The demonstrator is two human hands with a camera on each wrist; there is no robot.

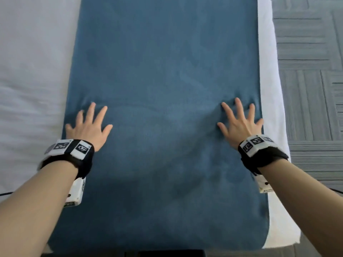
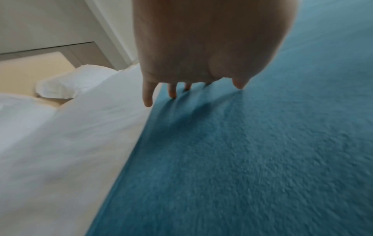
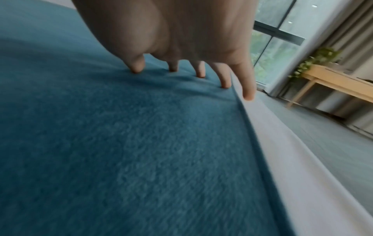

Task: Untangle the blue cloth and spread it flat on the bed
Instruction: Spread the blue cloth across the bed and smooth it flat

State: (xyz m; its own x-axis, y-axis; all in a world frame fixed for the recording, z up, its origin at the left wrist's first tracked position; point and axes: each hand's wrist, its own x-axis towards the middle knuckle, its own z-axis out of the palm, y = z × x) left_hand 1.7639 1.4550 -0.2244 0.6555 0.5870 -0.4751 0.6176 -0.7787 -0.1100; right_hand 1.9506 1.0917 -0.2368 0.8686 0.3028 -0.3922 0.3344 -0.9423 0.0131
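The blue cloth [image 1: 163, 89] lies spread out lengthwise over the white bed [image 1: 31, 80], reaching from the near edge to beyond the top of the head view. My left hand [image 1: 89, 125] presses flat on the cloth near its left edge, fingers straight and splayed. My right hand [image 1: 239, 121] presses flat near the right edge in the same way. Small wrinkles fan out ahead of both sets of fingertips. In the left wrist view the fingertips [image 2: 172, 94] touch the cloth [image 2: 242, 151] beside its border. In the right wrist view the fingertips [image 3: 199, 73] dent the cloth [image 3: 131, 135].
White bedding [image 2: 60, 135] and a pillow [image 2: 66, 86] lie to the left of the cloth. A narrow white strip of bed [image 1: 269, 80] runs along the right, then grey patterned carpet [image 1: 311, 71]. A wooden table [image 3: 335, 81] with a plant stands by the window.
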